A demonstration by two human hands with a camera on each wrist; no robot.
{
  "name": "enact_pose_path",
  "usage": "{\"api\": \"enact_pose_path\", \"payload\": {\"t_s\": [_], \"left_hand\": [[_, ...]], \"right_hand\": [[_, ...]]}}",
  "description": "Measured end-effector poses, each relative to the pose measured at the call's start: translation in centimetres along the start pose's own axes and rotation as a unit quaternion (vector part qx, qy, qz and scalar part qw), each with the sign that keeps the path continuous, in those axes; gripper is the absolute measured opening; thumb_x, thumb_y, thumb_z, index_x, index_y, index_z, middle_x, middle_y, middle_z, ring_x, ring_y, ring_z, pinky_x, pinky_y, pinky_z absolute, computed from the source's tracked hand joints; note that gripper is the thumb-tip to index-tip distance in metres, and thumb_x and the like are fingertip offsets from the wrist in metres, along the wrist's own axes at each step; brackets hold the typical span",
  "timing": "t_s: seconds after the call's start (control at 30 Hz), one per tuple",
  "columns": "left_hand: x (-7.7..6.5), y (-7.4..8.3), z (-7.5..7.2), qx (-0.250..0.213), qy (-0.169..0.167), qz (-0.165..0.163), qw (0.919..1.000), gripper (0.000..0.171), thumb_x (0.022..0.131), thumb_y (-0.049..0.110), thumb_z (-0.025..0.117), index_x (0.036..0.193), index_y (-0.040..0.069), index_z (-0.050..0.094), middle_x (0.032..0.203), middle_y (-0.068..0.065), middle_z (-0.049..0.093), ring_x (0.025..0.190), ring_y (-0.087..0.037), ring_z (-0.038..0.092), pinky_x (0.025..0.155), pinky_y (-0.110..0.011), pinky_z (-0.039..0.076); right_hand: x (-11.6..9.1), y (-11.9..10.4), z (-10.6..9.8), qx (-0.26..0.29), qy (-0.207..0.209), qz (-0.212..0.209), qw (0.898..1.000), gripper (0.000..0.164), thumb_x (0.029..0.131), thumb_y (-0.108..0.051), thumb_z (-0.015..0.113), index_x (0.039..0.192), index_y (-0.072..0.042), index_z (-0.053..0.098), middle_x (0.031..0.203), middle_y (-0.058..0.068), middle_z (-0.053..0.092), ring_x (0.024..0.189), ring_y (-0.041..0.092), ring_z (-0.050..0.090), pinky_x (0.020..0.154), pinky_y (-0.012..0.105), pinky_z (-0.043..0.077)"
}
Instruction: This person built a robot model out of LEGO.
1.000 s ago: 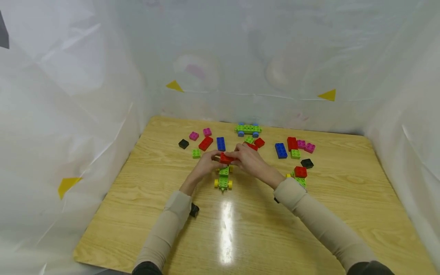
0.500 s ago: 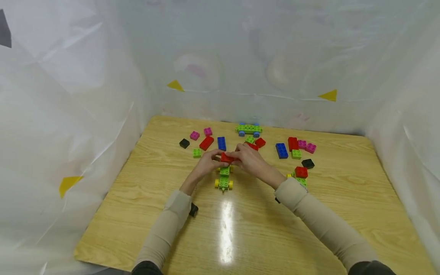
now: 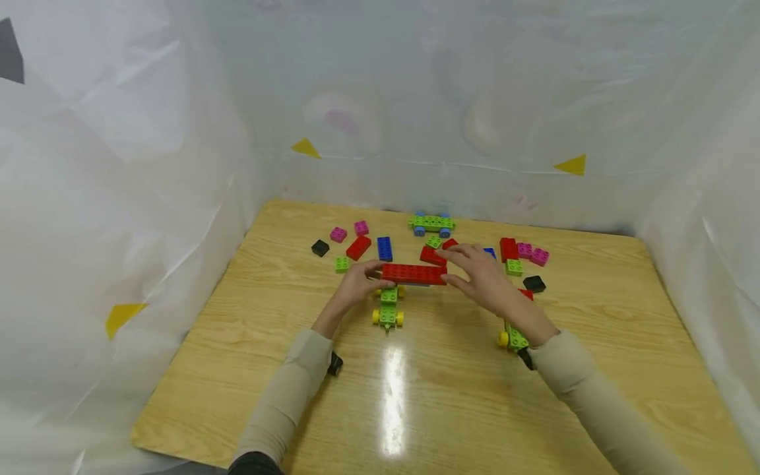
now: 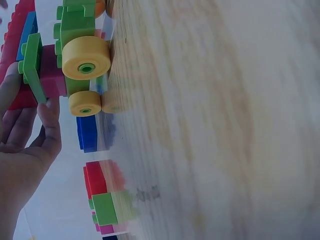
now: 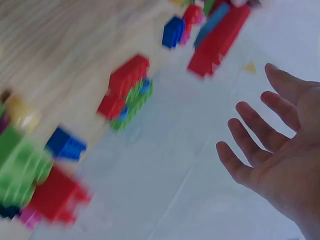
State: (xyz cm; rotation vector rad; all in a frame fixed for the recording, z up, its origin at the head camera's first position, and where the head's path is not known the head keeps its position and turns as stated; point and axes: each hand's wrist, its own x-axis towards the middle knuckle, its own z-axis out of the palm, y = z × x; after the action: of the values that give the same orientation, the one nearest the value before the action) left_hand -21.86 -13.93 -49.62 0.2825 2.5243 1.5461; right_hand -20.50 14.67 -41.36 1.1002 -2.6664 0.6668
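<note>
My left hand grips the left end of a toy brick stack above a green wheeled base with yellow wheels. A long red brick tops the stack and juts out to the right. In the left wrist view a blue piece, a green piece and a magenta brick sit beneath it; the thumb and fingertips hold around the green piece. My right hand hovers beside the long brick's right end, fingers spread and holding nothing; the right wrist view shows it apart from the brick.
A green base with blue wheels stands at the back. Loose bricks lie around: red, blue, black and magenta. A second yellow-wheeled vehicle is partly hidden under my right forearm.
My right hand has let go and moved right, uncovering the long red brick. The left hand keeps its place and grip.
</note>
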Motion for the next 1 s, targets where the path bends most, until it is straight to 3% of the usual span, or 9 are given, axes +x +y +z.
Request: {"api": "enact_pose_path", "payload": {"t_s": [0.07, 0.17, 0.33, 0.5, 0.67, 0.8, 1.0], "left_hand": [[0.1, 0.1, 0.0, 0.003, 0.004, -0.006, 1.0, 0.054, 0.085, 0.022, 0.076, 0.133, 0.008, 0.058, 0.119, -0.009, 0.065, 0.101, -0.023, 0.062, 0.08, -0.035, 0.054], [0.2, 0.3, -0.3, 0.007, 0.008, -0.011, 0.9999, 0.053, 0.085, 0.021, 0.076, 0.133, 0.008, 0.058, 0.12, -0.009, 0.064, 0.102, -0.024, 0.062, 0.083, -0.037, 0.053], [0.2, 0.3, -0.5, 0.014, 0.007, -0.026, 0.9995, 0.057, 0.084, 0.025, 0.076, 0.135, 0.008, 0.056, 0.124, -0.012, 0.062, 0.106, -0.026, 0.061, 0.086, -0.039, 0.052], [0.2, 0.2, -0.3, 0.011, 0.005, -0.023, 0.9997, 0.061, 0.084, 0.028, 0.076, 0.137, 0.008, 0.055, 0.125, -0.012, 0.061, 0.107, -0.027, 0.06, 0.087, -0.04, 0.052], [0.2, 0.0, 0.0, 0.005, 0.004, -0.013, 0.9999, 0.06, 0.085, 0.027, 0.076, 0.137, 0.007, 0.054, 0.13, -0.014, 0.059, 0.109, -0.029, 0.06, 0.088, -0.041, 0.052], [0.1, 0.0, 0.1, -0.005, 0.002, -0.015, 0.9999, 0.06, 0.085, 0.026, 0.076, 0.137, 0.007, 0.054, 0.13, -0.015, 0.058, 0.109, -0.03, 0.06, 0.087, -0.042, 0.052], [0.1, 0.0, 0.5, -0.016, 0.005, -0.016, 0.9997, 0.059, 0.084, 0.026, 0.076, 0.136, 0.008, 0.056, 0.129, -0.013, 0.059, 0.108, -0.028, 0.06, 0.086, -0.041, 0.052]], "right_hand": [[-1.6, 1.3, -1.8, 0.022, -0.001, 0.027, 0.999, 0.05, 0.09, -0.016, 0.07, 0.135, -0.005, 0.054, 0.127, 0.019, 0.055, 0.116, 0.039, 0.05, 0.091, 0.057, 0.043], [-4.0, 3.7, -4.0, 0.058, -0.055, 0.092, 0.993, 0.056, 0.092, -0.019, 0.068, 0.142, -0.004, 0.046, 0.137, 0.021, 0.048, 0.123, 0.042, 0.046, 0.095, 0.059, 0.04], [-7.6, 6.7, -5.2, 0.08, -0.119, 0.158, 0.977, 0.066, 0.089, -0.026, 0.071, 0.142, 0.001, 0.043, 0.138, 0.025, 0.047, 0.118, 0.043, 0.05, 0.094, 0.062, 0.039], [-10.3, 7.7, -4.6, 0.092, -0.106, 0.171, 0.975, 0.06, 0.091, -0.028, 0.068, 0.137, 0.003, 0.048, 0.126, 0.023, 0.058, 0.108, 0.039, 0.057, 0.088, 0.06, 0.044], [-11.7, 8.6, -2.8, 0.091, -0.044, 0.161, 0.982, 0.041, 0.09, -0.017, 0.069, 0.125, 0.002, 0.061, 0.115, 0.022, 0.063, 0.098, 0.037, 0.063, 0.078, 0.05, 0.053], [-11.7, 8.7, -1.4, 0.094, -0.003, 0.154, 0.984, 0.034, 0.088, -0.012, 0.071, 0.119, 0.0, 0.065, 0.112, 0.02, 0.064, 0.091, 0.034, 0.065, 0.073, 0.045, 0.055], [-9.9, 7.8, 0.3, 0.114, 0.001, 0.148, 0.982, 0.033, 0.09, -0.015, 0.069, 0.12, -0.001, 0.065, 0.115, 0.018, 0.063, 0.094, 0.033, 0.063, 0.076, 0.047, 0.054]]}}
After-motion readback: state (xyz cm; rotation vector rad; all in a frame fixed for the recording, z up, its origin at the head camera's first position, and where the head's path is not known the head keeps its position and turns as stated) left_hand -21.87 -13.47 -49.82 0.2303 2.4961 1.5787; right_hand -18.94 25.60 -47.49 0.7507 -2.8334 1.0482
